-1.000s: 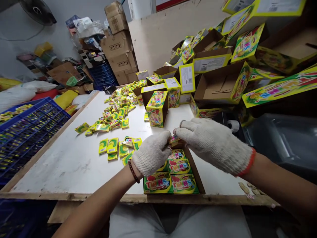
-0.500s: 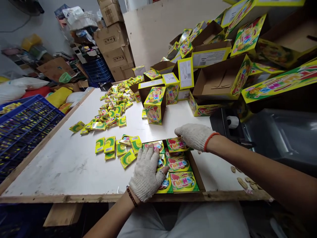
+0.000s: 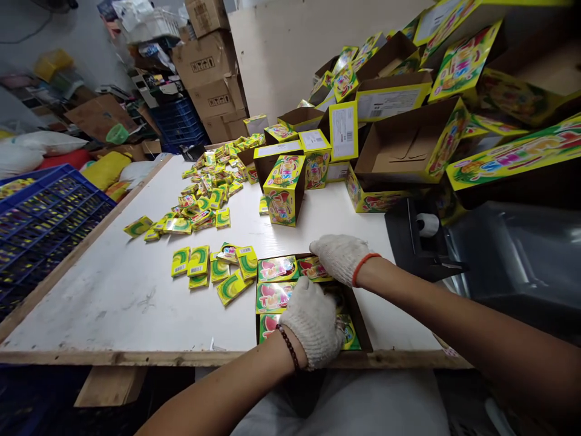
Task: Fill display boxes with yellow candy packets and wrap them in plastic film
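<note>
An open shallow carton [image 3: 360, 321] lies at the table's front edge, filled with small printed TWINS boxes [image 3: 276, 268] in two columns. My left hand [image 3: 314, 324], in a white knit glove, rests over the right-hand boxes with its fingers bent downward; what lies under the fingertips is hidden. Gloved too, my right hand [image 3: 342, 257] is curled over the back right corner of the carton. It covers the right end of the back TWINS box [image 3: 311, 267], and its thumb is out of sight. Several loose yellow-green small boxes [image 3: 233, 286] lie just left of the carton.
A heap of small boxes [image 3: 206, 194] spreads farther back on the white table [image 3: 113, 303]. Empty display cartons [image 3: 408, 145] pile up at the back right. A black tape dispenser [image 3: 420, 242] stands right of my right hand. A blue crate [image 3: 49, 236] is at the left.
My left hand has slid right, from the left column onto the right column, uncovering the left boxes. My right hand has shifted slightly left, and the back right box sits lower.
</note>
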Tool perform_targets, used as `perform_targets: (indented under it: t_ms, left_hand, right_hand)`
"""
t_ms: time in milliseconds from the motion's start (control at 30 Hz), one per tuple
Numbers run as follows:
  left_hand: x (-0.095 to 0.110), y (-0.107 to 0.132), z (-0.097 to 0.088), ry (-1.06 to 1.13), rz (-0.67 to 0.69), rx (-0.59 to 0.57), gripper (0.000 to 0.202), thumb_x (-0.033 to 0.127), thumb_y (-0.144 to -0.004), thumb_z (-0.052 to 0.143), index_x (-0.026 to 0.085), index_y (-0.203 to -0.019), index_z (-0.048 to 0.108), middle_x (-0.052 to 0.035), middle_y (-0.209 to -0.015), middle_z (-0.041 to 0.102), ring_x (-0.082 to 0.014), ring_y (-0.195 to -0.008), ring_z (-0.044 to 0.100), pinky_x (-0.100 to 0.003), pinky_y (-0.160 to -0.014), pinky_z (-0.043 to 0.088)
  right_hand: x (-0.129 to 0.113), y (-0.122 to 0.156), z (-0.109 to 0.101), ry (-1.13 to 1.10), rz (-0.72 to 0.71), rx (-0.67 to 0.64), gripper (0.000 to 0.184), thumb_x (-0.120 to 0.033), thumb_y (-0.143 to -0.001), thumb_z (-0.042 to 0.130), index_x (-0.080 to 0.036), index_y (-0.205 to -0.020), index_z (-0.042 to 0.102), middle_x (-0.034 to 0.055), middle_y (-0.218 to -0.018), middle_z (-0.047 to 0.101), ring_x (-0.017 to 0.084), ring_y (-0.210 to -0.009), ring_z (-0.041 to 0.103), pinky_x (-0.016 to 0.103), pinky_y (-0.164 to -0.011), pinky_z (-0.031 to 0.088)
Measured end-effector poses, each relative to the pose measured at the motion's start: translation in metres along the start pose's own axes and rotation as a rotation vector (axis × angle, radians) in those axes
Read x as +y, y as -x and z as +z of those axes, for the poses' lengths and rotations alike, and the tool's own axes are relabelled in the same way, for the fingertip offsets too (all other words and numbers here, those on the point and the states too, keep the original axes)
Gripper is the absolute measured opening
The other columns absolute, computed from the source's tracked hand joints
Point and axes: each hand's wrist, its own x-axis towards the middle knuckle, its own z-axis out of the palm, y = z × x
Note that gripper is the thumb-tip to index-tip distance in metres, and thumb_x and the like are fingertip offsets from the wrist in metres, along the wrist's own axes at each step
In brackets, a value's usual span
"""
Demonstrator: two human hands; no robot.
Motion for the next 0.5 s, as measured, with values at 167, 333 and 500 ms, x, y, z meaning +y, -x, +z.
perform_targets:
  t_ms: [167, 333, 500]
  left_hand:
    - [0.004, 0.008, 0.006, -0.028, 0.038, -0.038, 0.045, 0.042, -0.097, 0.043, 0.008, -0.105, 0.072, -0.0179, -0.102, 0.071, -0.0306, -0.098, 0.064, -0.045, -0.089, 0.044]
    - [0.009, 0.01, 0.003, 0.007, 0.045, -0.042, 0.044, 0.039, -0.099, 0.041, 0.01, -0.102, 0.073, -0.0171, -0.099, 0.072, -0.0307, -0.098, 0.066, -0.045, -0.085, 0.047]
    - [0.008, 0.01, 0.004, 0.069, 0.024, 0.021, 0.042, 0.037, -0.096, 0.048, 0.008, -0.117, 0.069, -0.0197, -0.116, 0.071, -0.0343, -0.109, 0.064, -0.048, -0.092, 0.048]
  right_hand:
    - [0.007, -0.009, 0.025, 0.02, -0.041, 0.037, 0.033, -0.013, -0.092, 0.052, -0.012, -0.121, 0.069, 0.0207, -0.117, 0.069, 0.034, -0.109, 0.068, 0.044, -0.085, 0.056]
    - [0.0, -0.01, 0.049, 0.124, -0.129, 0.174, 0.035, -0.006, -0.093, 0.043, -0.006, -0.116, 0.069, 0.0245, -0.114, 0.068, 0.032, -0.107, 0.068, 0.042, -0.084, 0.056]
    - [-0.016, -0.01, 0.061, 0.206, -0.162, 0.187, 0.03, -0.004, -0.09, 0.046, -0.002, -0.107, 0.07, 0.026, -0.105, 0.069, 0.033, -0.1, 0.069, 0.041, -0.077, 0.056]
